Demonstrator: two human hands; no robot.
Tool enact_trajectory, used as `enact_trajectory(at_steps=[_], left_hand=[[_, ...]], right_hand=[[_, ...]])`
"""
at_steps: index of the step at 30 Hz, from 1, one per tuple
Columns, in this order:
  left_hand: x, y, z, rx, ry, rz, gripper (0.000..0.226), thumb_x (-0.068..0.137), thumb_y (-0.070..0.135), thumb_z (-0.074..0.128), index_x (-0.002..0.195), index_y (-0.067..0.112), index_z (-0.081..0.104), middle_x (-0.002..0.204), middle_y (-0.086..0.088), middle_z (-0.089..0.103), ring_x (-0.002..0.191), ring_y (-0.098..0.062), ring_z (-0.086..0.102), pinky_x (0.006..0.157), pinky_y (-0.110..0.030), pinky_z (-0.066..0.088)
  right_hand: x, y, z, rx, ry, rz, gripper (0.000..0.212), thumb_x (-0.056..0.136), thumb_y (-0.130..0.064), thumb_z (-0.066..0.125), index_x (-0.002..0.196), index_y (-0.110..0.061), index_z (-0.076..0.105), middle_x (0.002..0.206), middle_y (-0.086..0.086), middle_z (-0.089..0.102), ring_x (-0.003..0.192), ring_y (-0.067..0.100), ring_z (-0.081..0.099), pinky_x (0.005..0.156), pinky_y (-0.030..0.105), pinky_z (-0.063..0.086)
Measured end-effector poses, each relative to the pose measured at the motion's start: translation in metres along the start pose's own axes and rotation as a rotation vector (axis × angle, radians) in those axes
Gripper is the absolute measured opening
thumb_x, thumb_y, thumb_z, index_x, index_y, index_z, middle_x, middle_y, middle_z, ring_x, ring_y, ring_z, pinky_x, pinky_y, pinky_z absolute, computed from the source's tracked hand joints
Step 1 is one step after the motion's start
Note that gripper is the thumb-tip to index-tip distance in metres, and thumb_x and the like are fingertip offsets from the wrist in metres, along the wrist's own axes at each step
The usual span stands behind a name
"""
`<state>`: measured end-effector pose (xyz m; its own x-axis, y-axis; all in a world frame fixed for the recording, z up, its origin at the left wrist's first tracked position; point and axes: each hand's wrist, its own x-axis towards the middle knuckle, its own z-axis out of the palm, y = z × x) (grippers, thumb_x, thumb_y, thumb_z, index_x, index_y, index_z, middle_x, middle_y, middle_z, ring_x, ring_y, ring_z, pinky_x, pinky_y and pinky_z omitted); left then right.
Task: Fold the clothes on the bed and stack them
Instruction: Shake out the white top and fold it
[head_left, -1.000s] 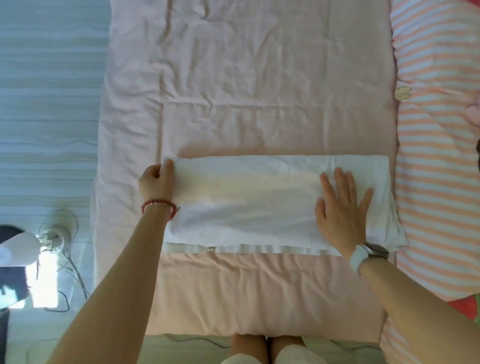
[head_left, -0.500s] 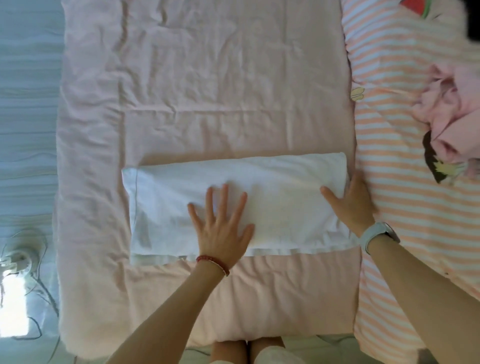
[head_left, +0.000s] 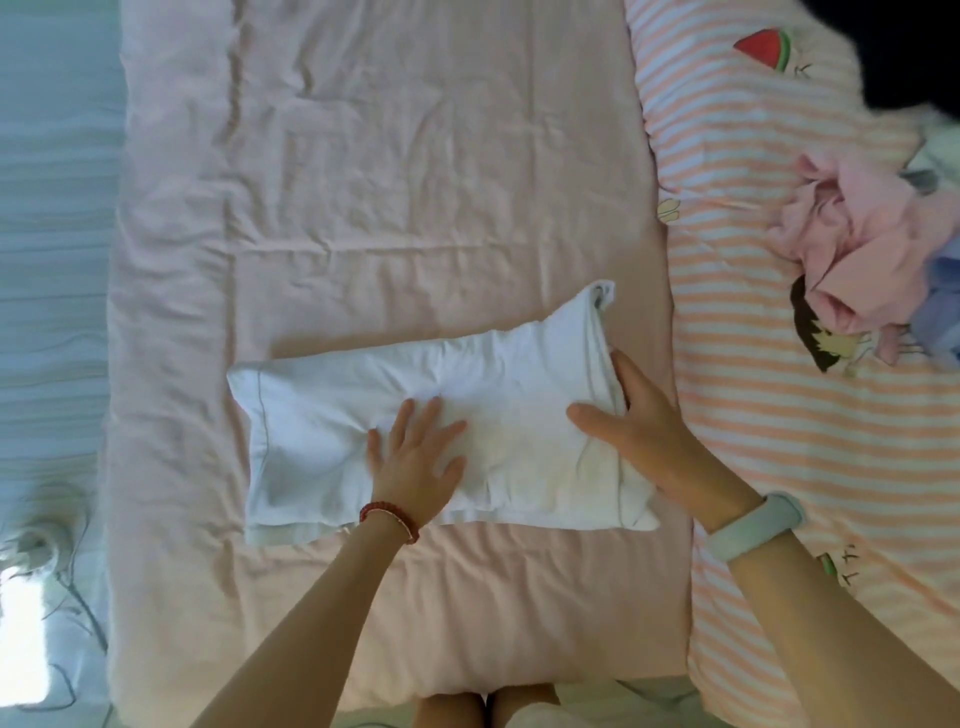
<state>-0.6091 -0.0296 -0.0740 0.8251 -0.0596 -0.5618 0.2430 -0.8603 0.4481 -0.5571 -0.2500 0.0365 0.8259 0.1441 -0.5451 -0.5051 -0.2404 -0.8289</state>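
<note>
Right grip (head_left: 641, 426): thumb on top of the white garment (head_left: 415, 415), fingers tucked under its right end, pinching that end and lifting it off the bed; the far right corner of the cloth stands up in a peak. Left grip (head_left: 418, 454): fingers spread and straight, palm pressed flat on the garment near its middle, holding nothing. White garment is folded into a long band lying across the pink sheet (head_left: 363, 182), left end flat, a grey seam line visible near each end, front edge showing stacked layers. Garment sits in the near half of the bed, just left of the striped blanket (head_left: 779, 467). Left wrist carries a red bead bracelet (head_left: 389, 514); right wrist carries a pale wristband (head_left: 756, 525). Striped blanket, peach and white with a watermelon print and a cartoon figure, covers the right side of the bed. On it, well apart from the white garment, lies a crumpled pile of clothes (head_left: 862, 244), pink on top with a pale blue piece at its right edge. Left of the bed, floor with a cable and plug (head_left: 41, 545), blurred.
</note>
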Motion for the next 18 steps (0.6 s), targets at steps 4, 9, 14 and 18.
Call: enact_trajectory(at_steps=[4,9,14,18], left_hand=[[-0.029,-0.036,-0.071,-1.421,0.097,-0.398,0.03,0.096,0.031,0.043,0.096,0.02,0.071,0.108,-0.008,0.068,0.104,-0.025,0.064,0.083,-0.033,0.053],[-0.053,-0.101,-0.104,-1.668,0.063,-0.549,0.059,0.087,0.062,0.036,0.102,0.018,0.072,0.102,-0.007,0.069,0.091,-0.025,0.068,0.075,-0.041,0.057],[-0.045,-0.102,-0.1,-1.363,0.062,-0.496,0.053,0.089,0.058,0.038,0.117,0.018,0.06,0.113,-0.004,0.064,0.105,-0.021,0.06,0.091,-0.037,0.044],[-0.031,-0.084,-0.079,-0.634,0.342,-0.487,0.026,0.091,0.041,0.054,0.089,0.015,0.056,0.085,-0.002,0.06,0.082,-0.022,0.056,0.073,-0.032,0.042]], right_hand=[[0.013,-0.027,0.089,0.007,-0.279,-0.116,0.062,0.085,-0.004,0.059,0.137,-0.028,0.034,0.124,-0.015,0.049,0.104,-0.009,0.05,0.085,0.002,0.038],[0.028,-0.024,0.199,-0.073,-0.51,-0.114,0.066,0.09,-0.004,0.048,0.147,-0.02,0.021,0.139,-0.002,0.042,0.118,0.001,0.042,0.091,0.003,0.034],[0.017,0.004,0.198,-0.123,-0.332,-0.11,0.038,0.093,-0.006,0.045,0.131,-0.01,0.05,0.118,0.011,0.061,0.106,0.02,0.058,0.09,0.03,0.045],[0.005,0.029,0.154,-0.529,0.237,-0.42,0.036,0.083,0.0,0.044,0.113,-0.005,0.063,0.106,0.011,0.063,0.095,0.028,0.057,0.081,0.03,0.044]])
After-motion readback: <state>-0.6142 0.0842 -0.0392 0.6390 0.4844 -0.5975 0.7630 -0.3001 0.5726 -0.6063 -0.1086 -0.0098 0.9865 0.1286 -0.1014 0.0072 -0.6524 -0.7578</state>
